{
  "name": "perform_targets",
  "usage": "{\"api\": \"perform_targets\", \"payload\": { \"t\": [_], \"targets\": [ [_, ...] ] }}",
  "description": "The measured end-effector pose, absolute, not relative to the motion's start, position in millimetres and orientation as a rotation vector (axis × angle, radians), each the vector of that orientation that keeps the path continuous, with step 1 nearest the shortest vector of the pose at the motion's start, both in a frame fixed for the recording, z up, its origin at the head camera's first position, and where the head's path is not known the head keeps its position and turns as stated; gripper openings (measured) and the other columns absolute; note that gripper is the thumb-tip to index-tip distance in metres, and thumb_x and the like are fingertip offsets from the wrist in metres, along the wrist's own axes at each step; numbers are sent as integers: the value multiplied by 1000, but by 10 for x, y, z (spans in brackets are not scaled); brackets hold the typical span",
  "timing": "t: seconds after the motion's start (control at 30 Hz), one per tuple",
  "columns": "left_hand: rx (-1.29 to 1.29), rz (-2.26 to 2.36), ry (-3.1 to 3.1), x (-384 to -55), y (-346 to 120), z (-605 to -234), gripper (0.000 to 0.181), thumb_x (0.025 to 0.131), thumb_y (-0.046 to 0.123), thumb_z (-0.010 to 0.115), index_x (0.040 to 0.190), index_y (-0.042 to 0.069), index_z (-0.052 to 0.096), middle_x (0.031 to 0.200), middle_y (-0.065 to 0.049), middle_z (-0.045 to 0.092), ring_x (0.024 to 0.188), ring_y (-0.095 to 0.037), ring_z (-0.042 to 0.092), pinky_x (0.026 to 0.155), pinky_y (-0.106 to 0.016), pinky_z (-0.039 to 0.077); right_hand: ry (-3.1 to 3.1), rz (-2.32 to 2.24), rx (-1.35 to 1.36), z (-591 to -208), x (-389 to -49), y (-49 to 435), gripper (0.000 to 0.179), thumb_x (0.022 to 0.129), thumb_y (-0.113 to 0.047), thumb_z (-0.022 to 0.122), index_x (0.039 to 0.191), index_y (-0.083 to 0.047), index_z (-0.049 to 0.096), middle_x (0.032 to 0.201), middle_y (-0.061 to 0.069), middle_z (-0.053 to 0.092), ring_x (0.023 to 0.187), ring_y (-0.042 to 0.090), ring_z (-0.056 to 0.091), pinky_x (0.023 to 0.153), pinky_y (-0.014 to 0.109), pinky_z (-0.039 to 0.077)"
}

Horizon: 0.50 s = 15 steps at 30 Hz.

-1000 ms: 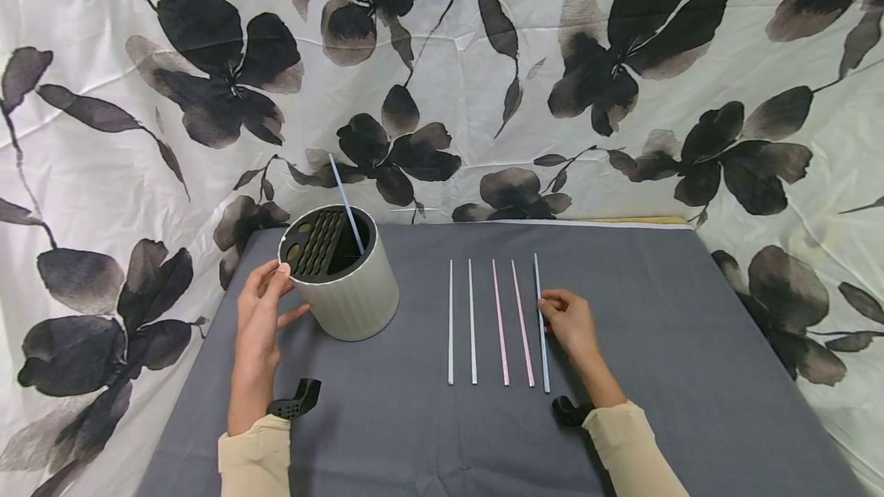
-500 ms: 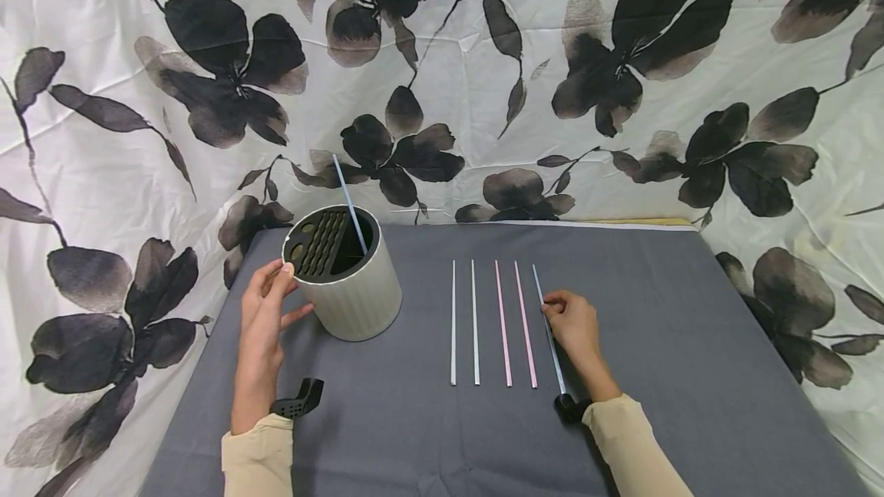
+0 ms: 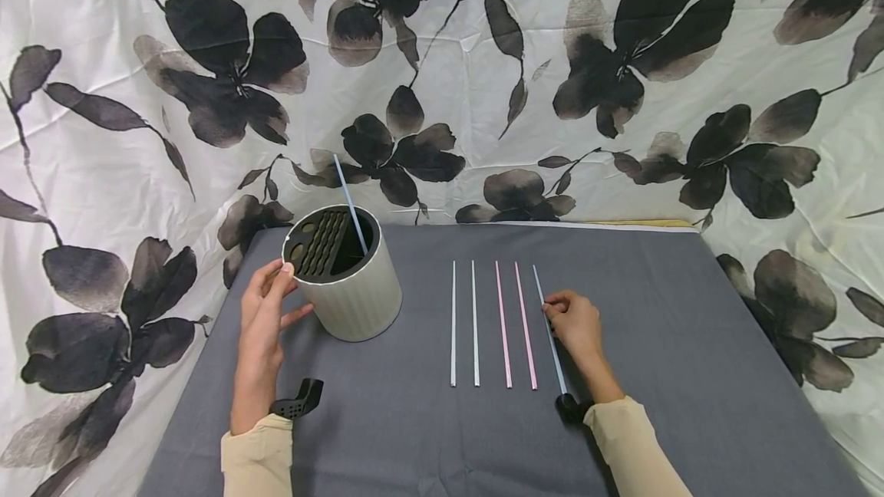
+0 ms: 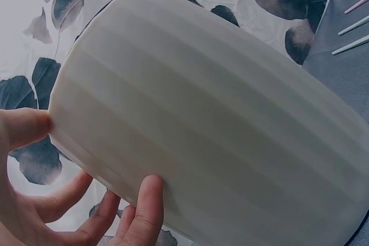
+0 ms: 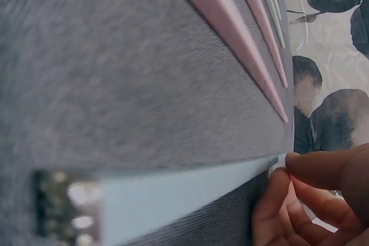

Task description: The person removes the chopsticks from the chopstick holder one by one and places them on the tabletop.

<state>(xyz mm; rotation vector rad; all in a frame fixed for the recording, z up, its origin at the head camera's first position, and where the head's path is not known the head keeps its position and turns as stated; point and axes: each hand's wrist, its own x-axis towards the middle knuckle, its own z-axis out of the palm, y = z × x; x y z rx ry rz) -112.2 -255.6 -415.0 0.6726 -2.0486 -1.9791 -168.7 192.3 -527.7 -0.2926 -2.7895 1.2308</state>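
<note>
In the head view my left hand [image 3: 265,336] rests its fingertips against the rim and side of a ribbed, cream utensil holder [image 3: 359,301] with a dark slotted top. The left wrist view shows those fingers [image 4: 151,200] spread along its pale wall. One blue chopstick [image 3: 350,202] leans up out of the opening. My right hand [image 3: 575,326] pinches another blue chopstick [image 5: 167,194] between thumb and fingers; its glittery thick end points towards me, near the wrist camera. Beside it lie two pink chopsticks [image 3: 522,320] and two pale green-white ones [image 3: 475,320], roughly parallel.
A grey cloth [image 3: 428,436] covers the table. Behind and around it hangs a white curtain [image 3: 525,98] with dark flowers. Black wrist cameras [image 3: 298,399] sit on both wrists.
The blue chopstick in my right hand has turned: its near end has swung right towards the wrist camera, its far end slightly left. The left hand stays at the holder.
</note>
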Motion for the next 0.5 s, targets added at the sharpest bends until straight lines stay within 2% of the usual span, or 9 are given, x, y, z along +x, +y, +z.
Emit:
{"api": "perform_targets", "payload": {
  "t": [0.17,0.27,0.4,0.5],
  "targets": [
    [677,-1977,-2052,-1117,-2555,-4146,59,105,45,60,154,15,45,141,2,49,116,-11,52,71,-24,66,-2761,1147,-287,-5205,-1725,1869,18,97,-15,69,108,-2,75,90,13,74,75,24,63,62,27,43],
    [679,-1981,-2053,-1114,-2554,-4148,60,105,45,60,154,15,45,144,1,49,117,-11,52,70,-23,66,-2712,1198,-231,-5152,-1770,1802,20,98,-12,68,113,0,74,98,17,74,84,28,66,66,24,45],
    [676,-1981,-2053,-1121,-2558,-4149,60,104,46,61,153,15,46,141,2,50,116,-11,52,70,-23,66,-2649,1331,-131,-5074,-1841,1678,23,99,-6,65,119,2,71,106,21,74,90,27,66,68,15,46],
    [675,-1982,-2052,-1132,-2568,-4140,59,104,46,61,152,15,46,135,6,52,115,-11,53,70,-24,66,-2626,1410,-69,-5007,-1906,1548,24,99,-6,65,121,1,71,110,21,74,95,28,68,74,16,49]
  ]
}}
